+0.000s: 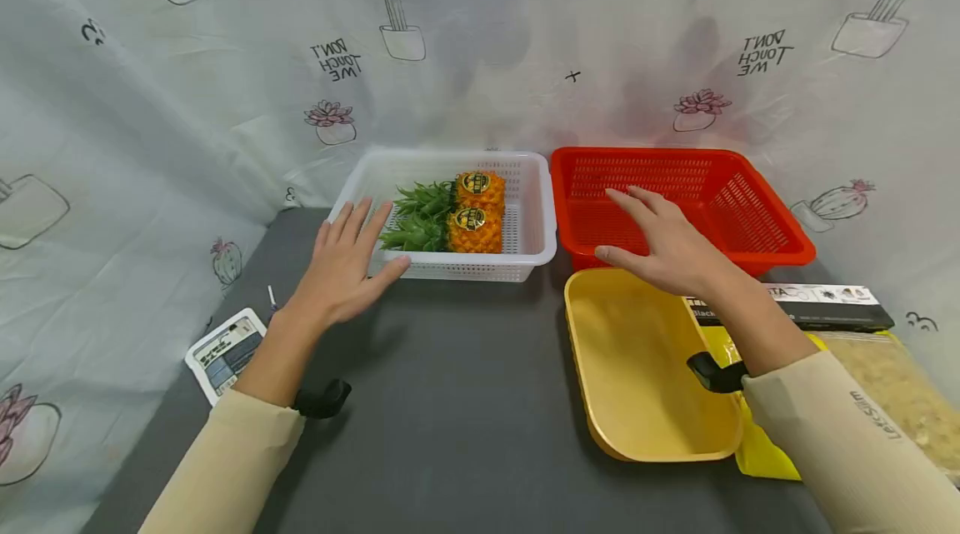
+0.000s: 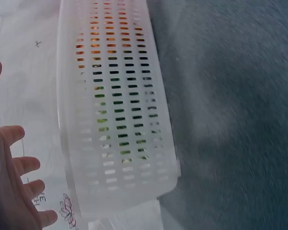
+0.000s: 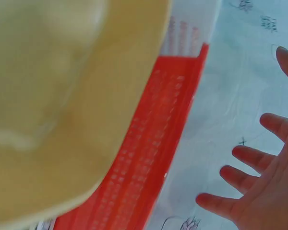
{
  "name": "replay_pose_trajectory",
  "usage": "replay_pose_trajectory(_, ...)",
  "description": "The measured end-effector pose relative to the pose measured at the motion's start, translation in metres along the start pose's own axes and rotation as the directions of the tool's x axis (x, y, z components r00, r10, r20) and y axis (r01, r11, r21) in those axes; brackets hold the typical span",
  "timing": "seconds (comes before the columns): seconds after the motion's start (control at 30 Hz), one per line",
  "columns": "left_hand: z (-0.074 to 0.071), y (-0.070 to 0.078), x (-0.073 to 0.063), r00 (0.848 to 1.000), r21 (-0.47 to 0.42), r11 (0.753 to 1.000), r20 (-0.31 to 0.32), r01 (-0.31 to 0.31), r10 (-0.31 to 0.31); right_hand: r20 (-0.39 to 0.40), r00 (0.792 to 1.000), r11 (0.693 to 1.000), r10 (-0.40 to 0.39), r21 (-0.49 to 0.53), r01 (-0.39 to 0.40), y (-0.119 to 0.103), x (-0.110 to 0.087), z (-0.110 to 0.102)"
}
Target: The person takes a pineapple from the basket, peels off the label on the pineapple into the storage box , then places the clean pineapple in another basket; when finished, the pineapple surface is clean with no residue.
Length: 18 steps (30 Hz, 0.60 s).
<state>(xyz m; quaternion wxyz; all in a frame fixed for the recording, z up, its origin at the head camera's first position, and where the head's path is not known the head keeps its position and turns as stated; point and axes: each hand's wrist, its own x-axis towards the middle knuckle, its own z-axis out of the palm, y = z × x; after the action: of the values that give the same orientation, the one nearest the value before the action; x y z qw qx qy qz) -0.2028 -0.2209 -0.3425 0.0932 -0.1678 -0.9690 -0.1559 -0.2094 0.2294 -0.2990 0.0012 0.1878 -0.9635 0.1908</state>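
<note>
A left hand (image 1: pixel 341 276) spreads near a white basket (image 1: pixel 457 269), a right hand (image 1: pixel 667 247) near a red one — each grip loose, fingers apart.
Two orange pineapples (image 1: pixel 478 230) lie in the white basket along the gray tabletop's (image 1: pixel 450 401) back edge; the red basket (image 1: pixel 637 163) stands toward the back right corner — a yellow tray (image 1: pixel 652 384) just before it.
</note>
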Motion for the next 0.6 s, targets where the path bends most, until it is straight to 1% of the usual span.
replay_pose_trajectory(0.1, 0.000, 0.003, 0.007, 1.000, -0.043, 0.999, -0.025, 0.001, -0.002, 0.000, 1.000, 0.998, -0.020, 0.053, 0.020, -0.008, 0.009, -0.004)
replay_pose_trajectory(0.17, 0.000, 0.005, 0.009, 0.999, -0.073, 0.997, -0.039, 0.003, -0.005, 0.004, 0.999, 0.996, -0.033, 0.083, 0.033, -0.014, 0.015, -0.005)
replay_pose_trajectory(0.3, 0.004, 0.004, 0.009, 0.996, -0.135, 0.991, -0.082, 0.018, -0.030, 0.021, 0.999, 0.989, -0.048, 0.140, 0.044, -0.027, 0.030, -0.004)
replay_pose_trajectory(0.4, 0.007, 0.002, 0.006, 0.990, -0.199, 0.980, -0.129, 0.028, -0.055, 0.035, 0.998, 0.982, -0.050, 0.184, 0.043, -0.038, 0.042, -0.003)
replay_pose_trajectory(0.5, 0.010, 0.000, 0.002, 0.978, -0.282, 0.959, -0.190, 0.026, -0.082, 0.054, 0.997, 0.976, -0.054, 0.216, 0.041, -0.049, 0.054, -0.001)
replay_pose_trajectory(0.6, 0.011, -0.003, -0.001, 0.957, -0.365, 0.931, -0.268, 0.006, -0.111, 0.073, 0.995, 0.972, -0.065, 0.230, 0.047, -0.057, 0.065, 0.000)
